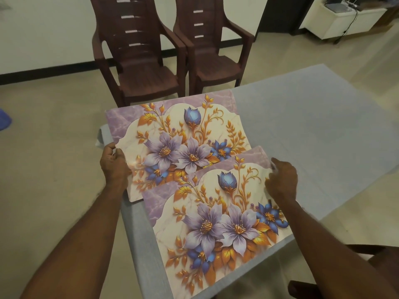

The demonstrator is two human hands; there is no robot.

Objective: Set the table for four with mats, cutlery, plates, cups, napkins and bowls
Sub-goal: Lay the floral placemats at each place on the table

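Two floral place mats lie on a table with a pale blue-grey cloth (313,130). The far mat (172,130) sits at the table's left corner and overhangs the left edge. My left hand (114,165) grips its near-left edge, thumb on top. The near mat (216,223) overlaps the far mat's near edge and reaches toward me. At the near mat's far-right corner, my right hand (282,180) pinches the edge with curled fingers. No cutlery, plates, cups, napkins or bowls are in view.
Two brown plastic chairs (138,67) (213,55) stand side by side beyond the table's far-left end. A dark chair arm (371,253) shows at the right near me. A white unit with cables (343,20) stands at the back right.
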